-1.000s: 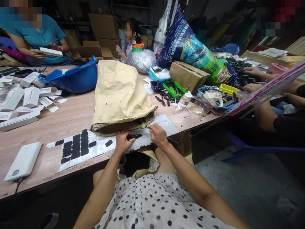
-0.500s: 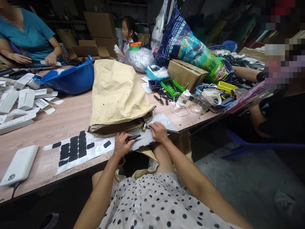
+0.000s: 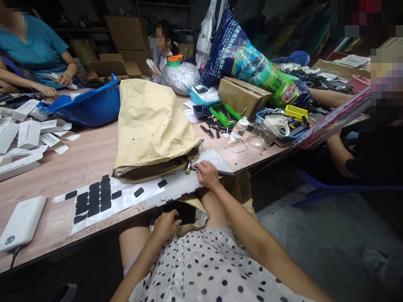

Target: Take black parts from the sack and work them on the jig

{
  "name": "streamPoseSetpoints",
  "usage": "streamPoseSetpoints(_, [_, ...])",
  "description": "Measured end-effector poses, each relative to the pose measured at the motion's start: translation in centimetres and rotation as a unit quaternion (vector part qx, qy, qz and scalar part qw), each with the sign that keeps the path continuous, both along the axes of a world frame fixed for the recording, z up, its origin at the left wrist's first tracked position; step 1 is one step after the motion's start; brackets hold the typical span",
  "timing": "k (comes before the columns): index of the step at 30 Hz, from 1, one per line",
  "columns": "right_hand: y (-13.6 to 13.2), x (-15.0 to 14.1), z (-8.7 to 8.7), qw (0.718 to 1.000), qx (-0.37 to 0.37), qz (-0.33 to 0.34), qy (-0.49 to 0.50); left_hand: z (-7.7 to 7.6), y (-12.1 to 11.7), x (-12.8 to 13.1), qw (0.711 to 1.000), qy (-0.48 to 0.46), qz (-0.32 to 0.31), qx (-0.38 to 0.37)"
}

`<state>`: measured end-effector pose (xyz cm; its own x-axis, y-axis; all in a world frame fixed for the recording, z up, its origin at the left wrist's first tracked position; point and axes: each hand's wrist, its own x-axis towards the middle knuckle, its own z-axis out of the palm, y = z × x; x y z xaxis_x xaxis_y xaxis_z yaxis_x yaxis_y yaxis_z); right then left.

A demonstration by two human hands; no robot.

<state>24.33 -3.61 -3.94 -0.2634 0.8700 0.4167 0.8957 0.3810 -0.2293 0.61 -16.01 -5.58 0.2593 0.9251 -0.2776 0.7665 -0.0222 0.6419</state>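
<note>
My right hand [image 3: 208, 174] is closed round a small hammer [image 3: 188, 168] with a yellowish head and dark handle. It rests on a grey-white board [image 3: 189, 184] at the table's front edge. Below that edge, over my lap, my left hand [image 3: 166, 226] has loosely bent fingers a little apart, with nothing visible in them. It is at the mouth of an open paper bag [image 3: 201, 218] between my legs; the bag's inside is dark. A rounded black pad [image 3: 162, 183] lies near the board's left end. Left of it is a white sheet [image 3: 124, 199] bearing several black pads [image 3: 94, 197].
A large tan paper sack [image 3: 154, 121] lies just beyond the board, its mouth facing me. White boxes [image 3: 29, 135], a blue basin [image 3: 86, 111] and a white power bank [image 3: 23, 222] stand left. A green tray [image 3: 225, 114], bottle [image 3: 239, 129] and jug [image 3: 267, 132] are right. Co-workers sit around.
My left hand has left the board with the black pen-like part and dropped to the bag at my lap; that part is out of sight. The hammer was turned and now lies flat under my right hand.
</note>
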Motion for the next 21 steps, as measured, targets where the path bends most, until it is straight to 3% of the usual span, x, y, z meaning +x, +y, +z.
streamPoseSetpoints(3, [0.0,-0.1,-0.1,1.0,0.001,-0.003,-0.007,3.2,2.3,1.2,0.997,-0.074,0.018,0.009])
streamPoseSetpoints(6, [-0.1,-0.3,-0.1,1.0,-0.001,-0.007,-0.011,5.9,6.5,2.6,0.984,-0.12,0.102,0.086])
streamPoseSetpoints(8, [0.0,-0.4,-0.1,1.0,-0.001,-0.009,-0.012,6.8,10.0,3.3,0.976,-0.099,0.166,0.1])
streamPoseSetpoints(11, [0.1,-0.5,-0.1,1.0,0.001,-0.006,-0.012,6.7,14.8,4.2,0.968,-0.005,0.244,0.053])
streamPoseSetpoints(14, [0.1,-0.6,-0.1,1.0,0.001,-0.004,-0.011,6.2,17.7,5.0,0.965,0.046,0.254,0.04])
streamPoseSetpoints(17, [0.1,-0.6,0.0,1.0,0.001,-0.003,-0.011,5.8,18.6,5.4,0.966,0.057,0.243,0.07])
streamPoseSetpoints(21, [0.1,-0.7,0.0,1.0,0.005,-0.004,-0.004,5.9,17.4,4.0,0.97,0.038,0.23,0.065])
